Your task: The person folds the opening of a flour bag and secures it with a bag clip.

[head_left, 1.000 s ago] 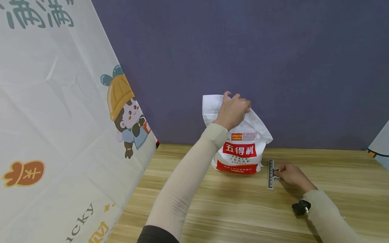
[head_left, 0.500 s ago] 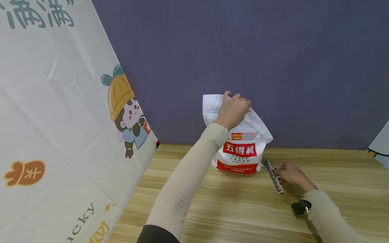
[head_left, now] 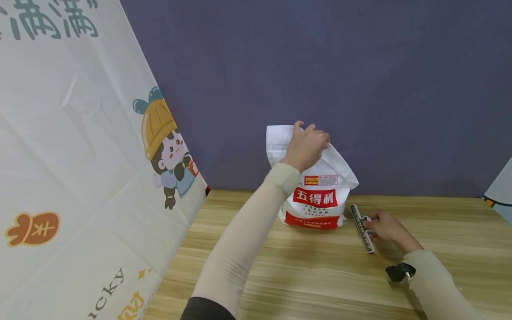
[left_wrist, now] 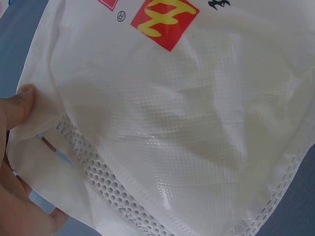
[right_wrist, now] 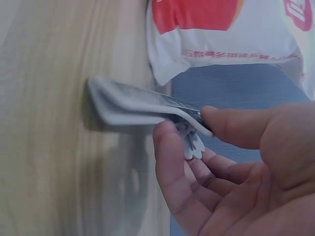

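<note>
A white flour bag (head_left: 316, 197) with red labels stands on the table by the dark backdrop. My left hand (head_left: 306, 147) grips its upper part, and in the left wrist view the thumb (left_wrist: 19, 105) presses on the folded bag material (left_wrist: 64, 182). To the right of the bag, my right hand (head_left: 387, 229) pinches a long bag clip (head_left: 362, 230) by its handles, low over the table. The right wrist view shows the clip (right_wrist: 142, 104) between thumb and fingers, its two bars slightly parted at the far end. The bag's back is hidden.
The wood-grain table (head_left: 312, 275) runs to a dark blue-grey backdrop (head_left: 400, 89). At left hangs a white sheet (head_left: 80, 155) printed with cartoon figures and lettering. A black camera mount (head_left: 400, 272) sits on the right sleeve.
The clip has turned from pointing straight away to slanting, its near end swinging right. My right hand has shifted slightly right. The left hand and the bag have stayed in place.
</note>
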`<state>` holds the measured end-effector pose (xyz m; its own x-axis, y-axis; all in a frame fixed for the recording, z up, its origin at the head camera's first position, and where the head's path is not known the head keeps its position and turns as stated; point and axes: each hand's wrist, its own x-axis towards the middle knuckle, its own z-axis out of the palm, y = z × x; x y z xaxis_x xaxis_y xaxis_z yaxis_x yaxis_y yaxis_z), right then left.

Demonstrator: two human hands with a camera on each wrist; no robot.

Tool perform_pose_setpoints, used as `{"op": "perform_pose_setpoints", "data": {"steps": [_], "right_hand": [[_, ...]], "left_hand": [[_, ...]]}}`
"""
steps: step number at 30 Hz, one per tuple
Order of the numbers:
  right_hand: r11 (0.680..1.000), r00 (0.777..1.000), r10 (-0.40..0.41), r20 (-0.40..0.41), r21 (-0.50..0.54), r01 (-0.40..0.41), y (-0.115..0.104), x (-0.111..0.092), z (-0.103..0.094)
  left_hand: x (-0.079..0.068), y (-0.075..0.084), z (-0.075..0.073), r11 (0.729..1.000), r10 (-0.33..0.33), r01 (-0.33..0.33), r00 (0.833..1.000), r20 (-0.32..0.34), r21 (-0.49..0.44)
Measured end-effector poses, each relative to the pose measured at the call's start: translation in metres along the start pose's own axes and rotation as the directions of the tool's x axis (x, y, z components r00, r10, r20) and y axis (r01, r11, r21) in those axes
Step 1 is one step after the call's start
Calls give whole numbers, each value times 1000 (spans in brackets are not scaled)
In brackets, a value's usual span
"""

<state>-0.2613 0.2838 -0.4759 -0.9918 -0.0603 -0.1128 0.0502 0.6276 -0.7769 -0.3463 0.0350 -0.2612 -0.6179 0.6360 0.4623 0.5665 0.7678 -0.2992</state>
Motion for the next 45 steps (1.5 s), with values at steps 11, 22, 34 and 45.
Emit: {"op": "perform_pose_setpoints", "data": {"steps": [11,22,34,45], "right_hand": [[998,999,-2,-43,56,4,-8,-5,-13],[994,973,-86,-216,-90,68,-10,-7,-28],[983,904,-166,-394,-141,119,-24,-15,-33],[964,855,-249,-455,-197,176,-52,-20,-40]], "left_hand": [[0,1,-1,1000,4,-4,1000,-3,6],[1,-1,1,1000,-5,5,1000,4,1],[0,0,-1,1000,0,0,1000,7,2],[1,-2,0,1000,7,-7,1000,-1,2]]}}
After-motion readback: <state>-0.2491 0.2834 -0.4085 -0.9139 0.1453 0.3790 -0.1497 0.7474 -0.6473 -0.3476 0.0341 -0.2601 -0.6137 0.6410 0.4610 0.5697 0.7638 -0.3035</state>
